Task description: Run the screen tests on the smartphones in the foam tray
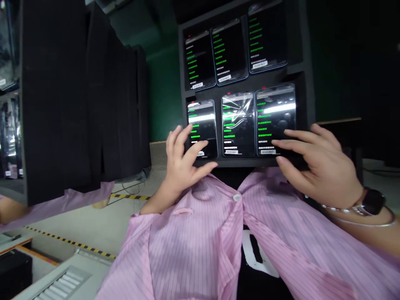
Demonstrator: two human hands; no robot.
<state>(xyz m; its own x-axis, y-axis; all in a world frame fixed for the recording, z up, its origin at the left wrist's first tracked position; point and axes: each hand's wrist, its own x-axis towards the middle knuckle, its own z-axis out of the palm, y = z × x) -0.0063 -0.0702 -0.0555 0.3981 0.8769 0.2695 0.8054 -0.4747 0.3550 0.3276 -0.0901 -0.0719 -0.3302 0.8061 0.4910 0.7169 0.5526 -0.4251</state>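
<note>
A black foam tray (237, 162) lies before me with two rows of smartphones, screens lit with green and white text lines. My left hand (183, 162) has spread fingers over the near-left phone (204, 131), its index fingertip above the lower screen. Stretched out over the lower right part of the near-right phone (276, 118) are the fingers of my right hand (321, 166). Whether the fingertips press the glass, I cannot tell. Between the hands sits the near-middle phone (239, 121), its clear film wrinkled and shiny. The far row holds another phone (229, 52) among others.
Several black foam trays (78, 104) stand stacked on the left. A green surface (164, 91) lies beyond. At lower left are a grey vented cabinet (62, 283) and yellow-black floor tape (71, 241). Another person's sleeve (78, 204) shows beneath the stack.
</note>
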